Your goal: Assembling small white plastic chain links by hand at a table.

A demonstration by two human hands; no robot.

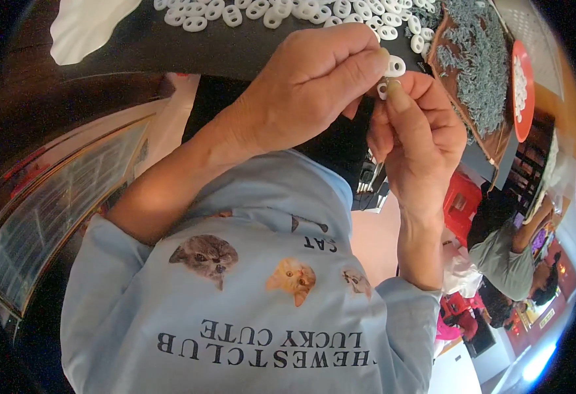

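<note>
My left hand (304, 88) is closed in a pinch, thumb and forefinger on a small white oval piece with a hole (396, 66). Just below that, my right hand (419, 121) is also closed, its thumb pressing a second white bit with a hole (382, 90). The fingertips nearly meet, and I cannot tell whether the two white bits are joined. Beyond the hands, many white two-hole oval pieces (233, 16) lie heaped on the dark table (189, 51).
A brown-edged tray (437, 49) at the right bears a heap of small grey-green pieces (475, 65). Past it, a red plate (528, 108) holds small white bits. A pale wavy-edged sheet (87, 26) lies far left. Another person in a grey top (508, 259) is at the right.
</note>
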